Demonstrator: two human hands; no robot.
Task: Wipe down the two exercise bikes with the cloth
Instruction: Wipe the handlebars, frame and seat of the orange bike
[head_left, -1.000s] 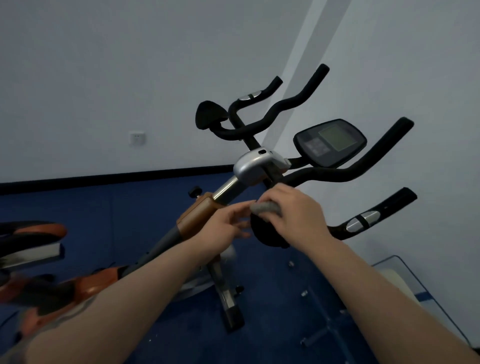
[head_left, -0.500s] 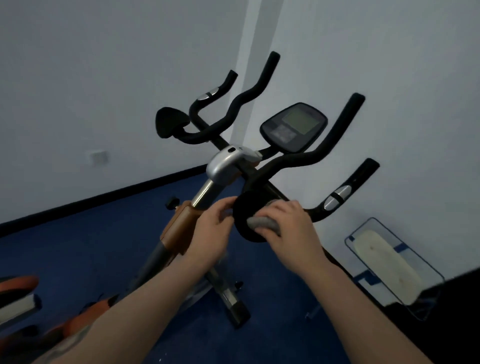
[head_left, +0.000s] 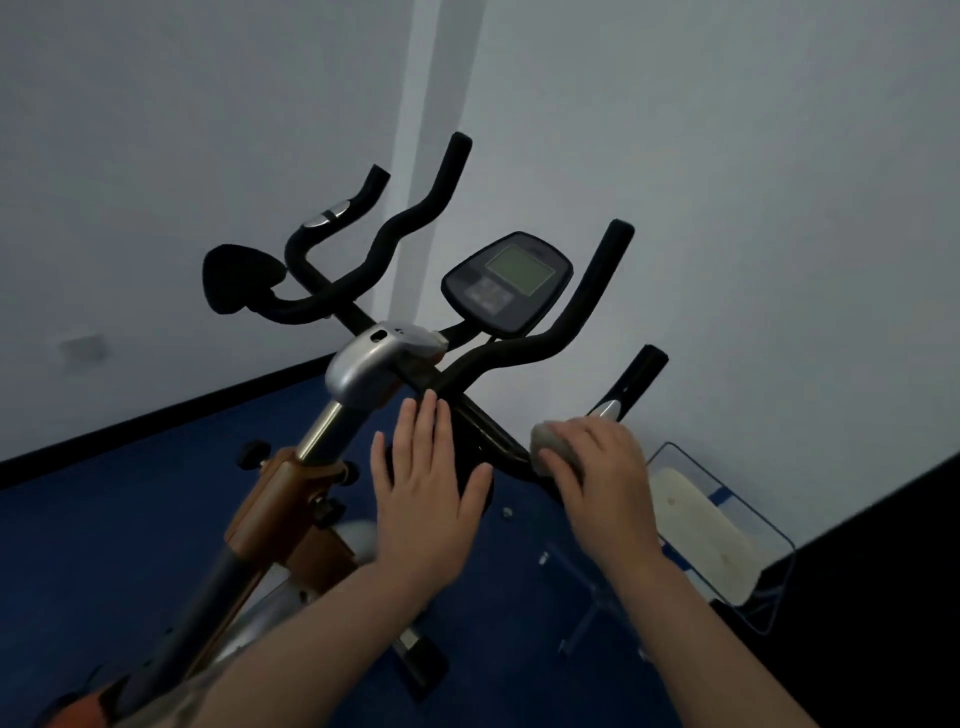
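An exercise bike (head_left: 379, 364) with black handlebars, a silver stem cap and an orange frame stands before me. Its console (head_left: 506, 283) sits between the bars. My left hand (head_left: 426, 483) lies flat with straight fingers on the black round pad below the stem. My right hand (head_left: 602, 473) grips a grey cloth (head_left: 550, 447) against the near right handlebar, just below its silver sensor (head_left: 605, 409). The second bike is out of view.
Blue floor (head_left: 130, 519) lies below, with a black skirting along the white wall. A clear glass stand with a pale pad (head_left: 711, 540) sits on the floor at the right, close to my right arm. A dark surface fills the lower right corner.
My right hand slid the cloth rightward from the round pad onto the near right handlebar. My left hand flattened on the pad. The view shifted, so the bike sits more to the left.
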